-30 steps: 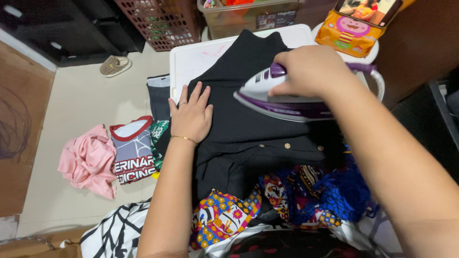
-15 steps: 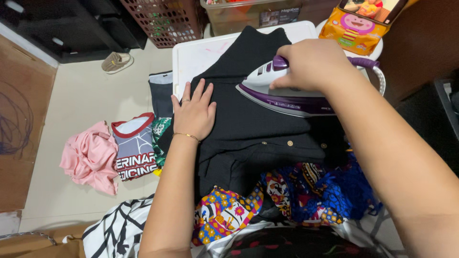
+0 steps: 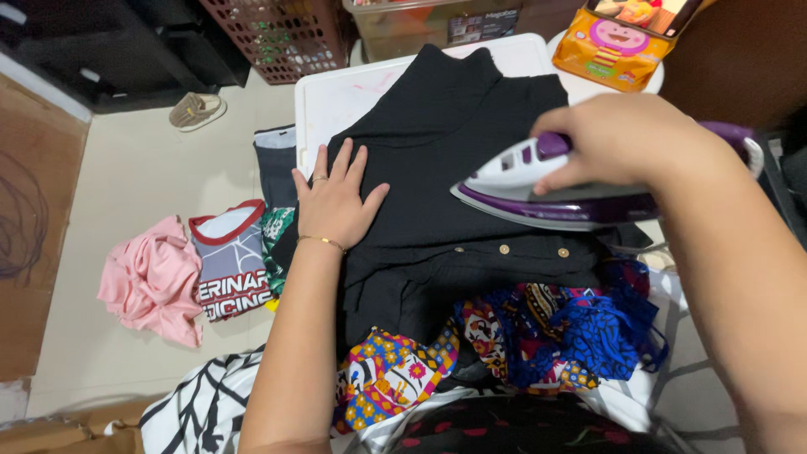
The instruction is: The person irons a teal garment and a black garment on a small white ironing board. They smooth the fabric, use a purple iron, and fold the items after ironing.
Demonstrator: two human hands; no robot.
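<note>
A black garment (image 3: 454, 168) with small gold buttons lies spread over a white ironing surface (image 3: 336, 92). My left hand (image 3: 336, 202) rests flat on its left side, fingers spread, a thin gold bracelet at the wrist. My right hand (image 3: 626, 139) grips the handle of a purple and white steam iron (image 3: 538, 189), which sits on the right part of the garment with its tip pointing left.
Colourful patterned cloth (image 3: 504, 336) is bunched at the near edge. On the floor to the left lie a pink garment (image 3: 151, 282) and a grey and red printed shirt (image 3: 231, 261). A slipper (image 3: 195, 109), a red lattice basket (image 3: 286, 38) and an orange packet (image 3: 609, 46) sit farther off.
The iron has slid to the right across the black garment under my right hand. My left hand has stayed flat on the cloth.
</note>
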